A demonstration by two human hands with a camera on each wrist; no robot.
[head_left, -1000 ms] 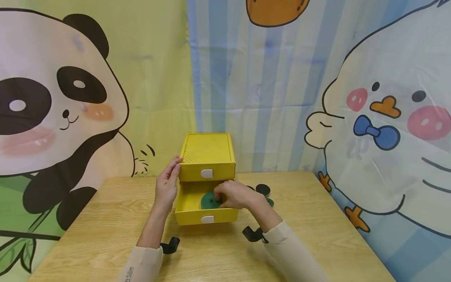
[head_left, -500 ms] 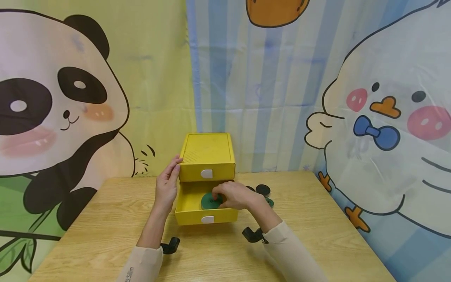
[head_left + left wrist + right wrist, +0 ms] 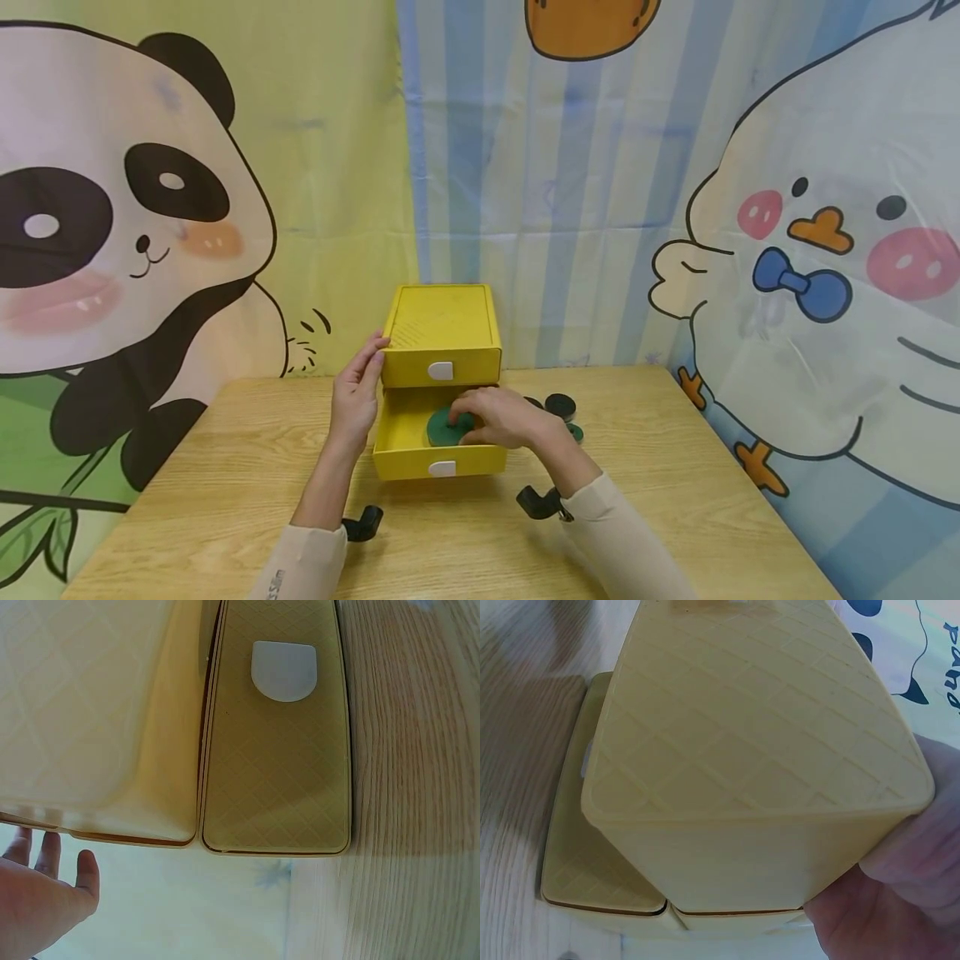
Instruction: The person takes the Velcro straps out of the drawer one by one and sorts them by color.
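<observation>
A yellow drawer cabinet (image 3: 442, 317) stands at the back of the table, one drawer (image 3: 405, 429) pulled out below the shut top one. The left wrist view shows a further closed drawer (image 3: 277, 765) under it, with a white pull. Inside the pulled-out drawer is a green round disc (image 3: 441, 429) with a small dark centre. My right hand (image 3: 498, 414) reaches in from the right, index finger bent over the disc's top and thumb at its near right side, hiding part of it. My left hand (image 3: 356, 396) rests extended fingers against the cabinet's left side.
Black round discs (image 3: 560, 406) and a small green disc (image 3: 576, 432) lie on the table right of the cabinet, partly behind the right hand. Black wrist mounts (image 3: 538, 502) jut from both wrists. A cartoon-printed curtain (image 3: 540, 167) hangs behind the wooden table (image 3: 675, 483).
My right index finger has shifted slightly left over the green disc, toward its centre. The left hand, the drawer and the cabinet stay as they were.
</observation>
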